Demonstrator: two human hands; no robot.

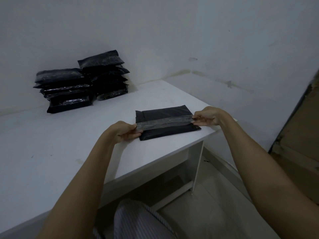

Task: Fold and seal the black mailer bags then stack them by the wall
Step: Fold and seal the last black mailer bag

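While the black mailer bag [168, 124] lies on the white table [69, 144], well short of the stacked bags [82, 81] by the wall, my left hand [125, 131] and right hand [208, 117] pinch its translucent adhesive flap [164, 123]. I judge sealing underway; next, press flat.

Brown board [300, 135] cut off at right edge; striped cloth [138, 221] cut off at bottom.

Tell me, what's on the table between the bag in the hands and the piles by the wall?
Nothing: the head view shows only bare white table between the flat black mailer bag and the stacked black bags.
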